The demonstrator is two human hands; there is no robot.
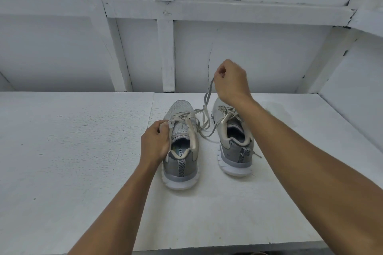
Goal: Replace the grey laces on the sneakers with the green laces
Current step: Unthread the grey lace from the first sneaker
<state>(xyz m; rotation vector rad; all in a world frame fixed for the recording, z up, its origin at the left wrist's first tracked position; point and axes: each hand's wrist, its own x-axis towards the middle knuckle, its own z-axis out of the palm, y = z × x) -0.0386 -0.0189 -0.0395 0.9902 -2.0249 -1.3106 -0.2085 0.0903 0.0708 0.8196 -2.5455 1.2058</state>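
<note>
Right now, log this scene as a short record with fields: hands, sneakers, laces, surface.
left hand: grips the left sneaker at its eyelet edge
right hand: raised above the sneakers, pinches a grey lace pulled upward
left sneaker: upright, heel toward the camera
right sneaker: upright, heel toward the camera, laced in grey
loose lace: slack lengths lie between the two sneakers
green laces: not in view
surface: white tabletop
</note>
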